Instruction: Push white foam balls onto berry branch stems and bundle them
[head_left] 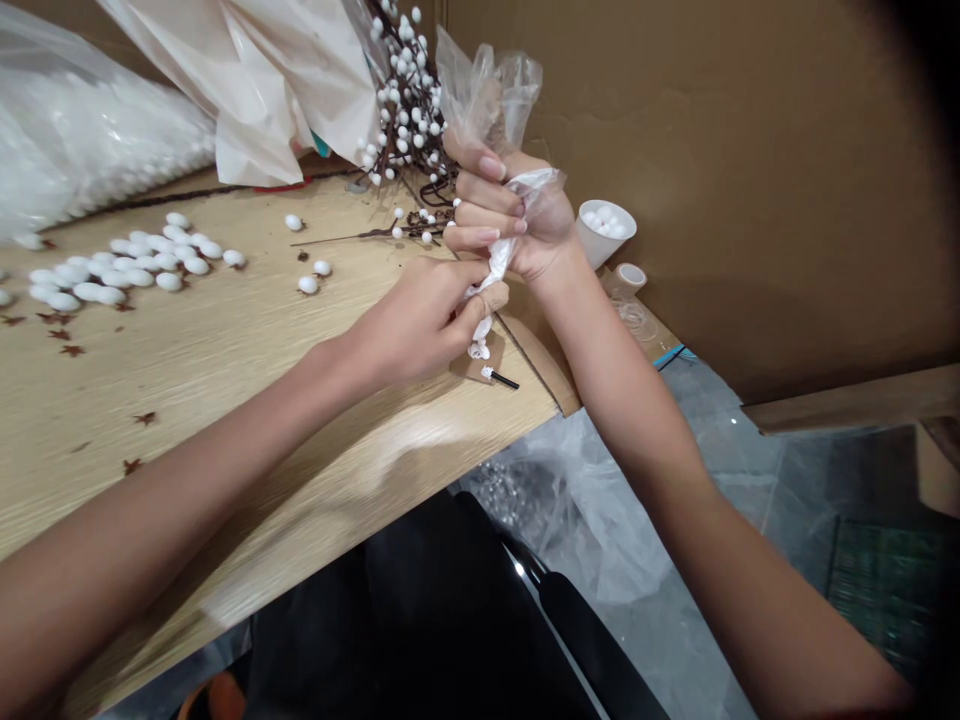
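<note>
My right hand (506, 205) is wrapped round a clear plastic bag (517, 85), whose crumpled top sticks up above the fist. Lower down, my left hand (435, 310) pinches the bag's narrow end, where white material (480, 342) shows under the fingers. What is inside the fist is hidden. Just below lies a small brown piece (469, 370) on the table, with a short black stick (504, 380) that has a white blob at one end. Left of my hands, several white oval beads (142, 262) lie grouped, some with brown star-shaped bases.
Loose brown star pieces (145, 418) lie on the wooden table (300, 480). Branches with white berries (409, 110) stand behind, beside a large bag of white beads (90, 150). A white cup of balls (606, 232) and a tape roll (630, 278) are at right, against the cardboard wall (735, 180).
</note>
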